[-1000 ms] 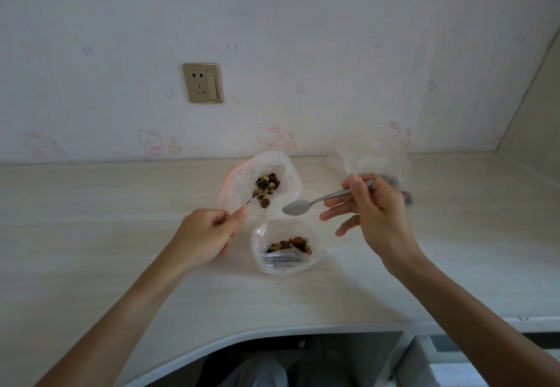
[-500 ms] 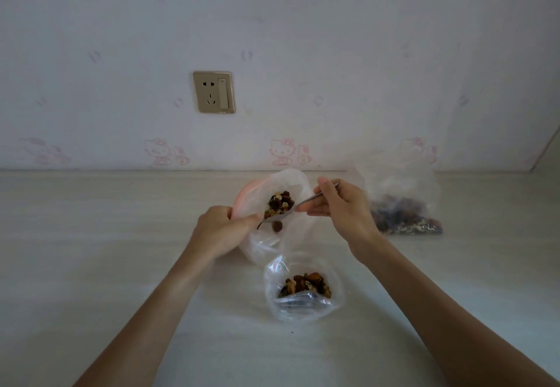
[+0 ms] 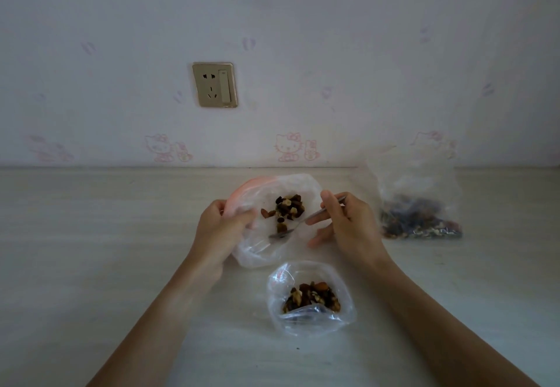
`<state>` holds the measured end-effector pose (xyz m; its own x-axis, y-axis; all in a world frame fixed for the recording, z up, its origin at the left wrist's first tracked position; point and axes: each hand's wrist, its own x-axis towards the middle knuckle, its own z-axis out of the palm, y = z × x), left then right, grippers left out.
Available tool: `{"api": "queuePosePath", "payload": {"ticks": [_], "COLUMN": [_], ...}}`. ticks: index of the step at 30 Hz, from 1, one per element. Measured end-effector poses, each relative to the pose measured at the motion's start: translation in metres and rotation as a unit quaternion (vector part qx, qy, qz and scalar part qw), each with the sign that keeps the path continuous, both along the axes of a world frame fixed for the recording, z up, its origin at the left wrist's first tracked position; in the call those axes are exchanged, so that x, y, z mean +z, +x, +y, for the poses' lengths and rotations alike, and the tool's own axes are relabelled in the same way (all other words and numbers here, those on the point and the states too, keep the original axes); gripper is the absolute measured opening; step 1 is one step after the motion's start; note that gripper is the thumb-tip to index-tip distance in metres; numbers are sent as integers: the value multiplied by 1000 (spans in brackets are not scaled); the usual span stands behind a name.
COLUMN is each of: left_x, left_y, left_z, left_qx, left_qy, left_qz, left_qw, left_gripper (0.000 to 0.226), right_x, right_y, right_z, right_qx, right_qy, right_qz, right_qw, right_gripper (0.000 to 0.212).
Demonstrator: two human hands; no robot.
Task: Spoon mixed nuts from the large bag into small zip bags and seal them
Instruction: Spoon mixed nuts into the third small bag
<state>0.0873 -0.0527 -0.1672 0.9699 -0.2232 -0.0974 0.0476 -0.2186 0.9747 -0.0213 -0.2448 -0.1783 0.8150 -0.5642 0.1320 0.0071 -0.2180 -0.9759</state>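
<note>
Pale wood-grain tabletop; white wallpaper with faint pink cartoon-cat prints; gold-toned wall socket plate; clear plastic bag with pink rim; brown, tan and black nuts; silver metal spoon

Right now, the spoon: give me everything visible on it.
The spoon is a slim, silver-grey metal one. The right hand pinches its handle near the far end, thumb on top. It slants down and leftward, with the bowl inside the open mouth of the large clear bag, just below the pile of mixed nuts. A nut or two seem to sit on the bowl, though blur makes that uncertain. The left hand grips the bag's rim, not the spoon.
</note>
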Motion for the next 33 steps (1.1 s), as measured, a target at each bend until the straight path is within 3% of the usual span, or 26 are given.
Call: {"api": "queuePosePath", "payload": {"ticks": [6,11,15,20,25,33], "left_x": [-12,-14,-16,-17,-17,-12], "left_y": [2,3,9,10,9,15], "left_z": [-3,-5,-2,-4,-4,-2], "left_qx": [3,-4,-11,-37,-41,-72], "left_qy": [137,244,272,272,275,267], "left_qz": [-148,-214,-205,-186,-195,-138], "left_qw": [980,946,940,943,941,951], "left_gripper": [50,53,50,70,73,78], "right_x": [2,6,10,10,6,10], "right_y": [-1,-1,-3,-1,4,0], "right_z": [1,0,-5,-2,2,-6], "right_qx": [-29,-32,-9,-18,-46,-24], "right_qy": [7,37,47,11,-56,4], "right_qz": [5,14,17,-17,-48,-25], "right_qw": [1000,999,999,1000,996,999], "right_gripper": [42,41,39,33,33,38]}}
